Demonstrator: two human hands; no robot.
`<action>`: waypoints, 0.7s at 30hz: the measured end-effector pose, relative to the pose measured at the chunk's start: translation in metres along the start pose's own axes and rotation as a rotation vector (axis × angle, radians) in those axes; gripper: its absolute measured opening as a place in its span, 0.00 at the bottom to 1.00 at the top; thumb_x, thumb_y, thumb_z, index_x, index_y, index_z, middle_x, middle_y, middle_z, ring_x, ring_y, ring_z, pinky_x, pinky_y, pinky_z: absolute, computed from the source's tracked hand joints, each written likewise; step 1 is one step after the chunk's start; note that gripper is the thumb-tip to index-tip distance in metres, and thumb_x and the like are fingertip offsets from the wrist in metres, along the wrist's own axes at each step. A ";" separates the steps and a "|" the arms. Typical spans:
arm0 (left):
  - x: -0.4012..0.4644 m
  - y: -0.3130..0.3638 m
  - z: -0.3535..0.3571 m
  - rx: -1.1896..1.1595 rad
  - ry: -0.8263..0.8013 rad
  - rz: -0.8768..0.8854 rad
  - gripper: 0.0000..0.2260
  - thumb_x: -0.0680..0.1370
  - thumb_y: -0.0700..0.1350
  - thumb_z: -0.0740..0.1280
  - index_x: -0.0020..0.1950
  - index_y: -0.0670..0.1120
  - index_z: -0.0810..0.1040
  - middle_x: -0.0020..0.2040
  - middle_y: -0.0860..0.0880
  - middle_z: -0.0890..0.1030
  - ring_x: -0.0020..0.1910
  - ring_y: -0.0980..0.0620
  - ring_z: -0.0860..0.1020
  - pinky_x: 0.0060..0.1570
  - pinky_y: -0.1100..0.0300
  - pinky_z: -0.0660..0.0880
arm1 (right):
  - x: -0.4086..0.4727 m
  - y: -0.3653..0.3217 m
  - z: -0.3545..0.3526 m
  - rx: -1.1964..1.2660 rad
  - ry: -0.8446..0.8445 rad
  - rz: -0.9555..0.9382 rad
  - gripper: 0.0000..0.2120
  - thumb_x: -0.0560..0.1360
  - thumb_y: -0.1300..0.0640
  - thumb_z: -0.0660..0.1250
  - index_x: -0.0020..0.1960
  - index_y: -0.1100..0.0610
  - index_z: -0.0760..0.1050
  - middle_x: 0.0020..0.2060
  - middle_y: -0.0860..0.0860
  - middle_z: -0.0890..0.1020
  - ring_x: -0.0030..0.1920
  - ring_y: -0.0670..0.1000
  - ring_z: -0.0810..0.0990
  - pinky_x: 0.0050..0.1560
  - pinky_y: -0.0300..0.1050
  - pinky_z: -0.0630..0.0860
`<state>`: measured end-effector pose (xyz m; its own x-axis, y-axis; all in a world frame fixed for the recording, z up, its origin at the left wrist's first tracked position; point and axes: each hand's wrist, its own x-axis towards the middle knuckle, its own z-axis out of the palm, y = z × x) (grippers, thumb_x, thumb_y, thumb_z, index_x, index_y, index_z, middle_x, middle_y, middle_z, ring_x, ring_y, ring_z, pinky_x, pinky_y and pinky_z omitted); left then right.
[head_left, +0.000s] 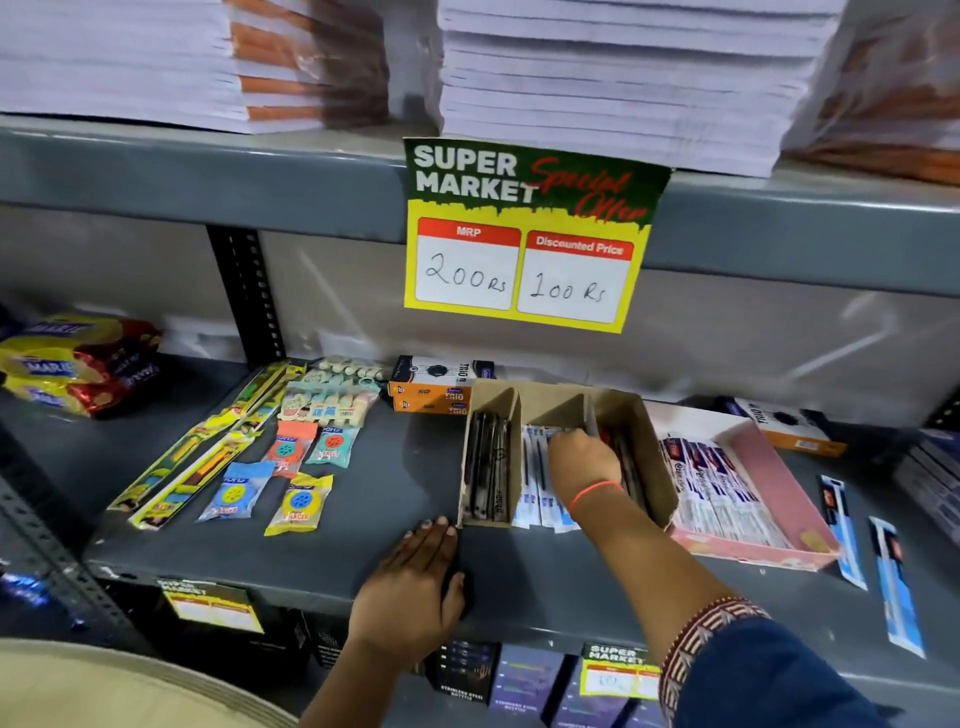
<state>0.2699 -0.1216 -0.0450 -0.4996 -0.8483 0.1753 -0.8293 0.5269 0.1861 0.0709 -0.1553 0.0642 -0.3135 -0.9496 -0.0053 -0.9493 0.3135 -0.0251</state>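
A brown cardboard box (647, 441) with dividers stands on the grey metal shelf (405, 499). Its left slot holds dark pens (485, 473); the middle slot holds blue-and-white pen packets (535, 483). My right hand (584, 460) reaches into the box, fingers curled down over the packets in the middle slot; what it holds is hidden. My left hand (415, 582) lies flat on the shelf's front edge, fingertips touching the box's near left corner.
A pink tray (779, 467) of pen packets sits right of the box, with two loose blue packets (893, 577) beyond it. Eraser packs (301, 504), pencil packs and orange Trio boxes (431, 395) lie left and behind. A price sign (524, 234) hangs above.
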 end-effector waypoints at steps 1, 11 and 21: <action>0.000 0.000 0.000 0.013 -0.011 -0.001 0.22 0.71 0.52 0.56 0.55 0.42 0.80 0.54 0.45 0.83 0.53 0.49 0.81 0.67 0.67 0.49 | -0.003 0.003 -0.003 0.006 0.014 -0.009 0.17 0.78 0.68 0.54 0.62 0.64 0.75 0.60 0.60 0.80 0.61 0.60 0.80 0.58 0.51 0.77; -0.001 0.039 0.005 0.069 0.037 0.096 0.33 0.81 0.54 0.39 0.52 0.40 0.81 0.51 0.44 0.84 0.50 0.47 0.82 0.68 0.68 0.43 | -0.040 0.113 -0.014 0.376 0.302 0.359 0.13 0.78 0.59 0.56 0.57 0.63 0.75 0.54 0.63 0.81 0.55 0.64 0.81 0.51 0.52 0.77; 0.017 0.133 0.021 0.051 -0.111 0.195 0.39 0.77 0.60 0.30 0.64 0.44 0.74 0.66 0.48 0.74 0.64 0.53 0.72 0.64 0.60 0.65 | -0.077 0.219 0.021 0.480 0.221 0.659 0.15 0.76 0.66 0.56 0.59 0.66 0.74 0.58 0.65 0.78 0.58 0.66 0.78 0.56 0.56 0.75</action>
<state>0.1451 -0.0672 -0.0378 -0.6740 -0.7325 0.0951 -0.7243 0.6807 0.1097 -0.1119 -0.0135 0.0378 -0.8448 -0.5344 0.0267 -0.4720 0.7208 -0.5075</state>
